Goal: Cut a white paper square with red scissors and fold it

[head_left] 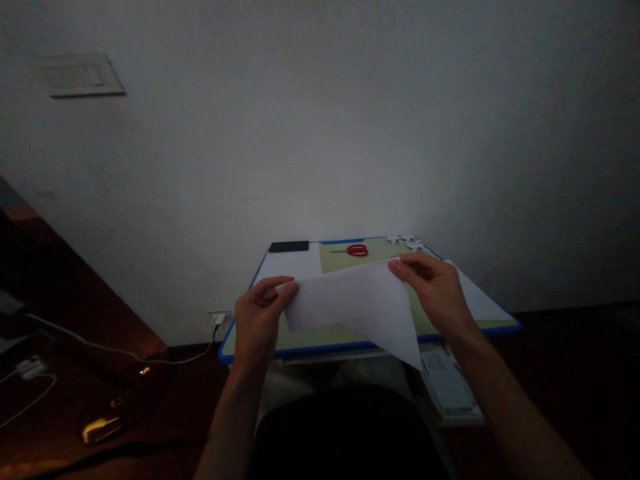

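Note:
A white sheet of paper (350,293) is stretched between my two hands above the desk. My left hand (260,313) pinches its left upper corner between thumb and fingers. At the right upper corner, my right hand (435,287) grips the sheet the same way, a little higher than the left. The paper's lower right part hangs down in a point past the desk's front edge, and it looks folded or bent. Beyond the sheet lie red-handled scissors (356,251), blades pointing left, touched by neither hand.
The desk has a green top and blue rim (320,349). A dark flat object (289,247) lies at its back left, small white paper cutouts (406,241) at its back right. White paper (475,293) lies at the right. A cable (150,361) runs to a wall socket at left.

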